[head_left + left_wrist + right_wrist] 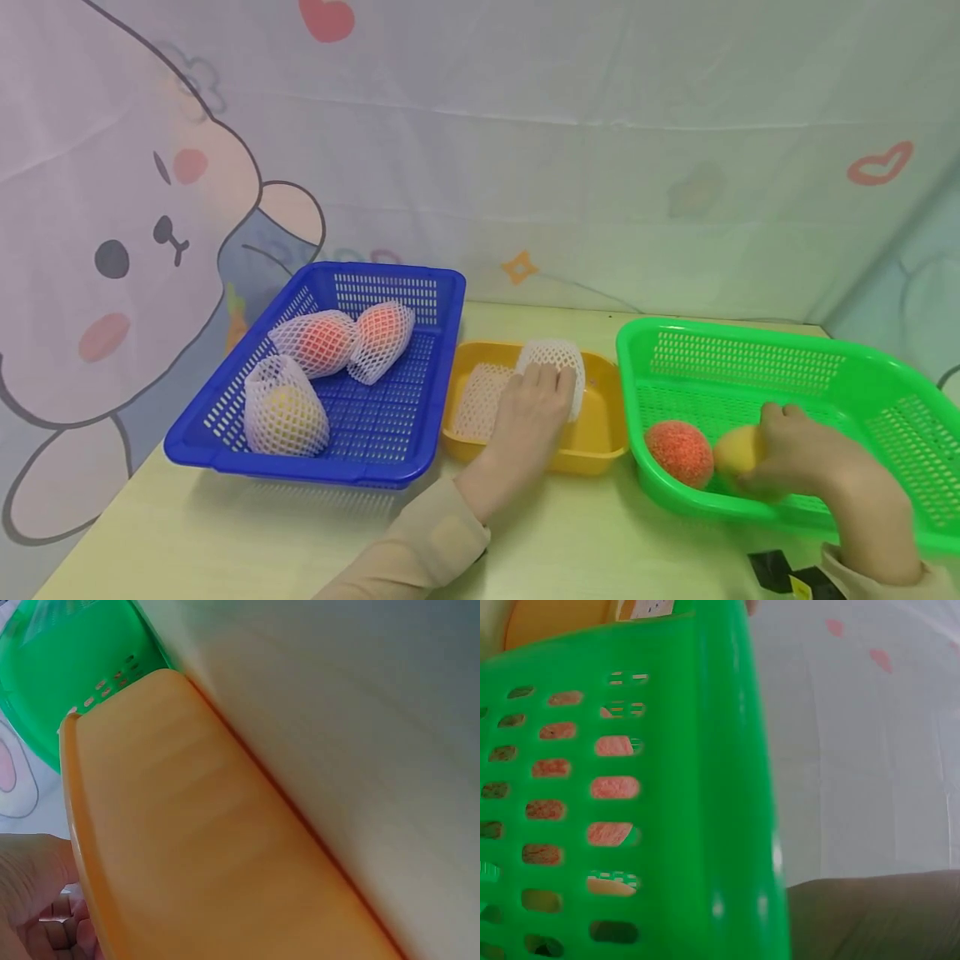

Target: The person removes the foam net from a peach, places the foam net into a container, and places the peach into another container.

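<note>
My left hand reaches into the small orange tray, its fingers gripping a white foam net sleeve. Another flattened net sleeve lies left of it in the tray. In the left wrist view, curled fingers show behind the tray's rim. Over the front of the green basket, my right hand holds a yellow fruit, its fingers round the right side. A red peach-like fruit lies just left of it. In the right wrist view, the basket wall hides most of the hand.
At the left stands a blue basket with two red fruits and a yellow one, each in a white net. The orange tray sits between both baskets. A printed cloth hangs behind the table.
</note>
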Motion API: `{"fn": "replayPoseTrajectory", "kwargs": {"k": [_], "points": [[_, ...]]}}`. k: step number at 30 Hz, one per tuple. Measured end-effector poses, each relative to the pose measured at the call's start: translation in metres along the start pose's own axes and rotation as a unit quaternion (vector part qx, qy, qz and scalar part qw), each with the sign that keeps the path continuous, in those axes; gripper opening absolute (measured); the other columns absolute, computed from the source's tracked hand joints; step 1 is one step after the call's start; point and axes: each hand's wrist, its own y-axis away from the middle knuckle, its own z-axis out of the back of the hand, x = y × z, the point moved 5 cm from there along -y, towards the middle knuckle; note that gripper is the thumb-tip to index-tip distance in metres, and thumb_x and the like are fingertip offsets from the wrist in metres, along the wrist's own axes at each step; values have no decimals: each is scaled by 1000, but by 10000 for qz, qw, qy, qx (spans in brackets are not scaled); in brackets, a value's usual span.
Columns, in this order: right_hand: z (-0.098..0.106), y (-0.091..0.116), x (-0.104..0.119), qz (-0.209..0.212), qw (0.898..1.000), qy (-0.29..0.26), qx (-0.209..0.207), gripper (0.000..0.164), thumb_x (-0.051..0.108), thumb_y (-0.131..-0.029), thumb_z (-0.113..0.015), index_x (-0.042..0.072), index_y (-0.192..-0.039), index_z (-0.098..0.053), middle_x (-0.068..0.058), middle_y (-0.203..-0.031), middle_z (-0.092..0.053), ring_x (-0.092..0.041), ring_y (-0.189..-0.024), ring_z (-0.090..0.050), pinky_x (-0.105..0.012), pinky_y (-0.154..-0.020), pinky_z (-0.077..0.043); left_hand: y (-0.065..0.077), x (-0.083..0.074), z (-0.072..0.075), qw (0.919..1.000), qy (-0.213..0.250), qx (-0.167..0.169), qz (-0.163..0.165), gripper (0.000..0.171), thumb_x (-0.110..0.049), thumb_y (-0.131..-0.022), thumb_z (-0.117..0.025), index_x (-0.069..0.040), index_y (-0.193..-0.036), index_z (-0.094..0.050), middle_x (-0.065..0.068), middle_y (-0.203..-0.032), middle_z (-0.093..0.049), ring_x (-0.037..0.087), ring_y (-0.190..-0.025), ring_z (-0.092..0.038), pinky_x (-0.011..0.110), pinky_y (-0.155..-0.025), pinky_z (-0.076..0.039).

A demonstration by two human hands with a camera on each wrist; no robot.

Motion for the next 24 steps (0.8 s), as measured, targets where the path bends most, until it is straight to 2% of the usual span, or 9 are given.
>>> {"fn": "replayPoseTrajectory", "kwargs": {"k": [5,8,12,17,22,24], "points": [[-3,-2,-2,-22,9998,-19,175,77,38,-71,-75,-17,-113,-40,-20,-91,-51,-27,-75,-49,-39,-62,-43,-2,-1,-2,9999,-70,76,-5,17,-6,-81,-66,-16,-87,-53,-5,-73,-52,9,-63,-44,17,-51,-28],[-5,-5,-5,-26,9996,-40,294,78,41,-71,-76,-16,-113,-40,-16,-89,-51,-25,-75,-49,-37,-61,-42,-2,-1,-4,9996,-143,261,-23,18,-9,-83,-67,-16,-91,-53,-5,-75,-55,9,-65,-47,17,-52,-32],[-8,-6,-8,-14,9994,-31,340,79,44,-71,-76,-14,-111,-41,-12,-87,-50,-24,-74,-48,-35,-60,-40,-3,-1,-8,9964,-139,840,14,24,-13,-85,-69,-18,-102,-53,-5,-81,-59,10,-69,-49,18,-54,-36],[-8,-5,-6,47,9996,-55,278,72,42,-72,-75,-12,-108,-43,-11,-85,-50,-22,-72,-48,-33,-59,-39,-2,1,-14,9854,38,1698,151,31,-15,-86,-69,-20,-111,-51,-5,-91,-62,11,-77,-51,19,-56,-37],[-7,-5,-6,98,9992,-195,330,64,36,-74,-76,-11,-105,-45,-10,-82,-52,-21,-70,-49,-32,-58,-41,1,3,-16,9795,480,1930,316,29,-13,-85,-68,-20,-110,-54,-2,-92,-62,13,-80,-54,21,-56,-40],[-8,-6,-6,87,9987,-321,394,59,32,-75,-75,-10,-104,-46,-9,-82,-52,-20,-69,-50,-32,-56,-43,1,5,-18,9767,717,1980,423,30,-19,-85,-70,-19,-111,-56,-1,-93,-63,14,-81,-56,22,-55,-42]]}}
